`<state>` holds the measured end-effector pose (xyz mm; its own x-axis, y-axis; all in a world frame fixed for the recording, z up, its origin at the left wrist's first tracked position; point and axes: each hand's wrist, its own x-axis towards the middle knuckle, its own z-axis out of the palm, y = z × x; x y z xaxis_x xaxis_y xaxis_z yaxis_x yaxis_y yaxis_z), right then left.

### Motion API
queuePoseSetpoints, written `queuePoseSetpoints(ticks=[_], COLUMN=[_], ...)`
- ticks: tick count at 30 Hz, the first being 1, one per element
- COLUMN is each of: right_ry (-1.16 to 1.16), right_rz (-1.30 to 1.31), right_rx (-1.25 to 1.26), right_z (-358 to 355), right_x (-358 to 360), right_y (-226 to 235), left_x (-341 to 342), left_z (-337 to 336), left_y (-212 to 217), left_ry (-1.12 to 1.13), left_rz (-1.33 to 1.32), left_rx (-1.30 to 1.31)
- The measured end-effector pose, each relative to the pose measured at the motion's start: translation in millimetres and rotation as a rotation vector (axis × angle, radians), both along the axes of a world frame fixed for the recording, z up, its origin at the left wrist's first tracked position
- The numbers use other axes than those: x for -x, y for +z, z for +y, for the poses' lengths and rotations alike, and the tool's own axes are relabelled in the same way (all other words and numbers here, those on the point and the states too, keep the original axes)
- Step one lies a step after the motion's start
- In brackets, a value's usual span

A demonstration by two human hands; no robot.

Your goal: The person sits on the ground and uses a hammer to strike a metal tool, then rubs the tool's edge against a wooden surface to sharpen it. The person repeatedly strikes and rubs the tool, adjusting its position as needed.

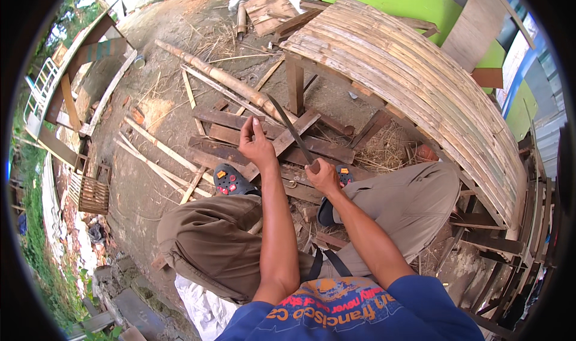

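While the right hand [322, 176] grips a machete [290, 127], the left hand [256, 143] hangs loosely curled, empty.

A single head-worn fisheye view looks steeply down from above the seated person's own lap, close over the knees and forearms, facing forward across the dirt ground [150, 203] toward the slatted bamboo surface [414, 83].

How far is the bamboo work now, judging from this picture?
Done: the slat platform looks fully covered. In hand: the right hand grips a long blade; the left hand pinches something too thin to see. Left: a bamboo pole and loose strips lie unused.
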<state>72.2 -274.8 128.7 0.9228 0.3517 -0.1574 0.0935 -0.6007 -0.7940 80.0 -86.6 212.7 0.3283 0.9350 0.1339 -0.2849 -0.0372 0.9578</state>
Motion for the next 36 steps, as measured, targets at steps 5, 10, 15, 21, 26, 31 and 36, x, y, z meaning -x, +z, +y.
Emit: queuePoseSetpoints(ticks=[5,10,15,21,26,31,36], right_ry=[-0.228,-0.431,-0.528,-0.546,-0.544,-0.539,-0.523], right_rz=[-0.202,-0.29,-0.253,-0.201,-0.214,-0.244,-0.244], right_rx=[-0.272,-0.359,-0.338,-0.37,-0.284,-0.365,-0.33], right_z=[-20,-59,-78,-68,-67,-68,-69], right_x=[7,-6,-23,-41,-47,-43,-45], right_y=[96,164,177,166,153,156,147], left_x=[-49,-98,-113,-113,-118,-116,-116], left_z=[-48,-129,-151,-153,-150,-151,-150], left_y=[80,96,91,82,73,73,74], left_ry=[-0.25,-0.528,-0.62,-0.587,-0.551,-0.567,-0.559], left_rz=[-0.01,-0.062,0.005,0.045,0.003,0.014,-0.036], left_rx=[-0.128,-0.528,-0.557,-0.636,-0.771,-0.786,-0.815])
